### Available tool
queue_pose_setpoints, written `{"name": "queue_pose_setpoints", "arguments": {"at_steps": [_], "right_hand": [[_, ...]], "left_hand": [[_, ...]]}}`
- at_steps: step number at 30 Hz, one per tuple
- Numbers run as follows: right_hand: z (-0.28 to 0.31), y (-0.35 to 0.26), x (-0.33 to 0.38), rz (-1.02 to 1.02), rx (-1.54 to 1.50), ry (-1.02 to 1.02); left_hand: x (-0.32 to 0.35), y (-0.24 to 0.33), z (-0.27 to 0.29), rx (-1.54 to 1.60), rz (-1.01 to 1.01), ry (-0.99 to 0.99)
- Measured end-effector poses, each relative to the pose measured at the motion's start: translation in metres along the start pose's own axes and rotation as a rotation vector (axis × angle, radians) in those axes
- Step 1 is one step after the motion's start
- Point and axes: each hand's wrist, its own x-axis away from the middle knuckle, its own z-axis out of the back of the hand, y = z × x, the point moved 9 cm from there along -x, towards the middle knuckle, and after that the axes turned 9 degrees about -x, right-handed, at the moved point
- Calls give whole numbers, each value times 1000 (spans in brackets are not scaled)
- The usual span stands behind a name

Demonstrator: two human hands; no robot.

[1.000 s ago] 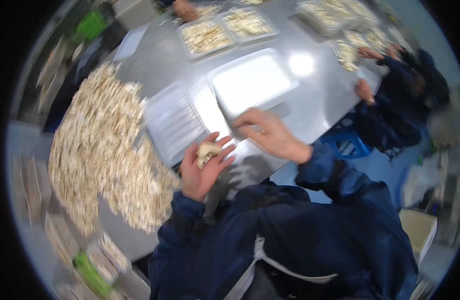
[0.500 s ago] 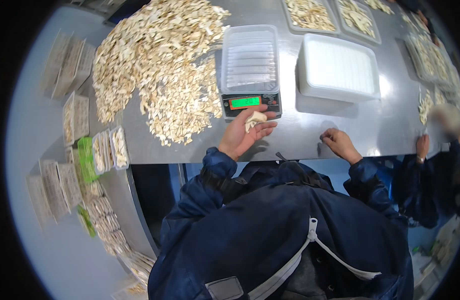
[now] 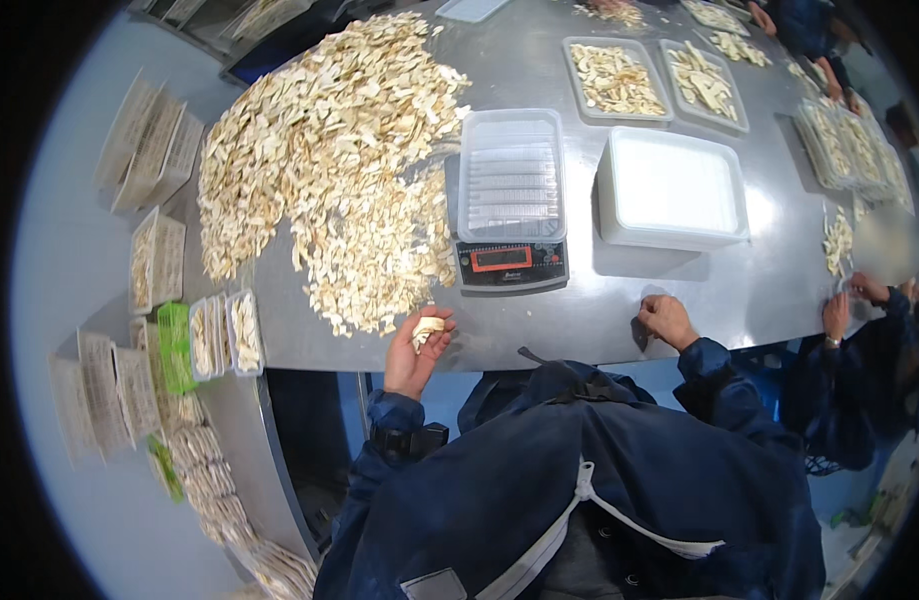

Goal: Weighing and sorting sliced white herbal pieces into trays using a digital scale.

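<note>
In the head view, the left hand (image 3: 416, 352) is now sitting at the tabletop (image 3: 539, 320) edge, low centre, its grip cupping a few pale slices (image 3: 426, 328); half a second ago it was reaching by the scale (image 3: 509, 262). The right hand (image 3: 665, 318) is resting curled, holding nothing. An empty clear tray (image 3: 511, 172) is sitting on the scale, beside the big heap (image 3: 329, 170). Filled trays (image 3: 614, 78) are lying upper right.

A few pale beige, dried, flaky slices (image 3: 426, 328) lie cupped in the upturned palm of the left hand (image 3: 414, 352), at the near edge of the grey metal desk (image 3: 579, 310), just beside the large heap of identical pale slices (image 3: 329, 170).
</note>
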Motion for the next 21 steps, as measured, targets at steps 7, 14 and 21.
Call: {"name": "queue_pose_setpoints", "arguments": {"at_steps": [7, 14, 21], "right_hand": [[5, -22, 8, 68, 472, 473], [-8, -8, 4, -248, 440, 489], [-5, -13, 2, -230, 514, 587]], "left_hand": [[-31, 46, 38, -108, -6, -47], [-52, 75, 42, -49, 108, -150], [-71, 92, 26, -121, 72, -321]]}}
